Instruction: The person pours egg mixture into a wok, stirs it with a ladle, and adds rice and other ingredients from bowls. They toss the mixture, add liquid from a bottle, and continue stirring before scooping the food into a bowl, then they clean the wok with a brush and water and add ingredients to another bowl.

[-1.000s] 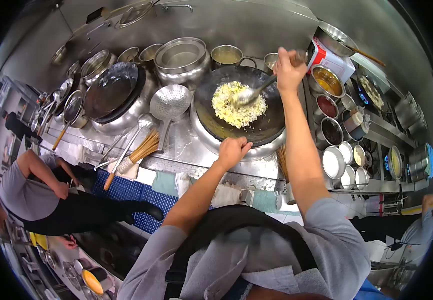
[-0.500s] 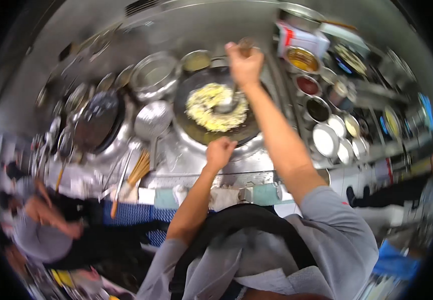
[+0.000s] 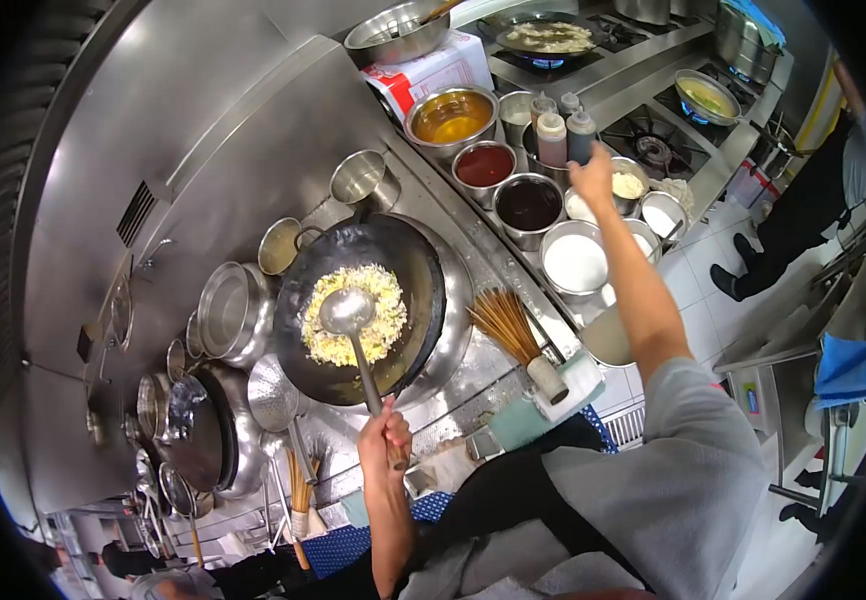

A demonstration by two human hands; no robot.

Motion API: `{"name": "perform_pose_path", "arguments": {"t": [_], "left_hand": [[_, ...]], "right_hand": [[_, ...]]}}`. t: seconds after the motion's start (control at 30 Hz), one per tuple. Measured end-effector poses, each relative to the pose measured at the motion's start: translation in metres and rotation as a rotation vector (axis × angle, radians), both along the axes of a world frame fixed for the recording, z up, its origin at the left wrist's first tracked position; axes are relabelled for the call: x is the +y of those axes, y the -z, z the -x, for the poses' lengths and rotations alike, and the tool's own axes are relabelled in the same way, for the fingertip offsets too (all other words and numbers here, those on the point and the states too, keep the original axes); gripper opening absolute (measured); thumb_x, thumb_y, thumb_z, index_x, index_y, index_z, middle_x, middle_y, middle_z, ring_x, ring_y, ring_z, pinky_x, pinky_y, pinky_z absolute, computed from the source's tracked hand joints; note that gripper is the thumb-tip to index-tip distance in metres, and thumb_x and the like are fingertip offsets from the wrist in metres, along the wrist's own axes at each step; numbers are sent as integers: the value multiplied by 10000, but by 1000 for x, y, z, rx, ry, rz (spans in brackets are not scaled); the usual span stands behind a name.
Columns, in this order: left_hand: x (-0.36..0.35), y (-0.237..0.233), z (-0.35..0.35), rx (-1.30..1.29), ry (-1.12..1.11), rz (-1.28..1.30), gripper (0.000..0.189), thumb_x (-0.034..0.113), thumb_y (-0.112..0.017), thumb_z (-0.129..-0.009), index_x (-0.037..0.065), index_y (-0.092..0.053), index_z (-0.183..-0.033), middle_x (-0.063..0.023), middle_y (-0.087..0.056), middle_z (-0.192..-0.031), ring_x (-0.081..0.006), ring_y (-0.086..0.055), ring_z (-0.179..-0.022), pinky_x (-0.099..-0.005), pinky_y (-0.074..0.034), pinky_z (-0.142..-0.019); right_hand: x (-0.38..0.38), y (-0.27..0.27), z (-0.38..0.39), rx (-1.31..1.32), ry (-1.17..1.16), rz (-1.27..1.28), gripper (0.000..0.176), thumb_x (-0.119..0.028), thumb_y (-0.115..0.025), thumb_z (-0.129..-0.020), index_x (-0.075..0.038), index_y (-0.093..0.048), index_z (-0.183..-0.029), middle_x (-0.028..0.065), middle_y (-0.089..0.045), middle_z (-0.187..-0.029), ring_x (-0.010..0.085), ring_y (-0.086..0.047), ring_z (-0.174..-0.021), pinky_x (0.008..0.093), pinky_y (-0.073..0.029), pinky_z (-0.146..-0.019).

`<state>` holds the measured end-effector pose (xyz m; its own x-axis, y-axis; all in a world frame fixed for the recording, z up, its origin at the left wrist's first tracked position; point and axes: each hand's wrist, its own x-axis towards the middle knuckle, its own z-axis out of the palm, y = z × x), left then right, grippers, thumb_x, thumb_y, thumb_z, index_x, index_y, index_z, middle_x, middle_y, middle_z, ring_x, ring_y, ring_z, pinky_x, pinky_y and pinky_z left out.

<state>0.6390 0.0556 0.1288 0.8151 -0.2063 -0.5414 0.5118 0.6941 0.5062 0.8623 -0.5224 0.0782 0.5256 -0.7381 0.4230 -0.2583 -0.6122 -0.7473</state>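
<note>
At the wok (image 3: 423,270): left hand (image 3: 385,438) clenched round ladle (image 3: 361,352), its scoop resting on fried rice (image 3: 388,305).
Over seasoning bowls (image 3: 528,203): right hand (image 3: 593,178) outstretched, grip unclear.

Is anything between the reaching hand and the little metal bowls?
Nothing visible: the right hand hovers over the small round steel bowls. Squeeze bottles stand beside it, not between. The left hand grips a long steel ladle.

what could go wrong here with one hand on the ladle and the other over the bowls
The left hand grips the ladle only at its handle's end; it may tip and flick rice out of the wok. The right hand reaches across open bowls and might knock one.
</note>
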Motion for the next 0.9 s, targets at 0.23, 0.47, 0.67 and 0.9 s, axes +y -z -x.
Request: {"name": "perform_pose_path", "arguments": {"t": [0.23, 0.47, 0.67, 0.9], "left_hand": [[-24, -21, 32, -52, -9, -311, 341, 84, -564, -1010, -25, -514, -1330, -19, -454, -740, -89, -430, -541, -235, -383, -466], [-32, -27, 48, -71, -67, -371, 418, 63, -576, -992, -13, -458, -1386, -31, -465, -737, -106, -441, -527, -261, -378, -459], [-23, -46, 60, -85, -161, -384, 423, 38, -532, -994, -4, -432, -1402, -25, -468, -716, -104, -446, -507, -246, -377, -437], [6, -52, 73, -221, -203, -333, 377, 59, -578, -1003, 0, -476, -1362, -25, -471, -750, -102, -456, -532, -247, -392, -461]], "right_hand": [[-80, 3, -32, 156, -169, -34, 966, -396, -922, -674, 40, -483, -1416, 278, -632, -1322, 412, -590, -1260, 456, -456, -1075], [-97, -7, -46, -8, -140, 49, 858, -482, -916, -681, 26, -611, -1302, 274, -721, -1100, 426, -689, -1064, 455, -530, -925], [-54, -164, -17, -306, -612, 141, 624, -390, -850, -831, 24, -636, -1245, 206, -720, -1146, 282, -691, -1054, 367, -523, -938], [89, -165, 2, -226, -731, 136, 820, -522, -791, -851, 52, -550, -1384, 204, -658, -1277, 286, -624, -1167, 394, -467, -1031]]}}
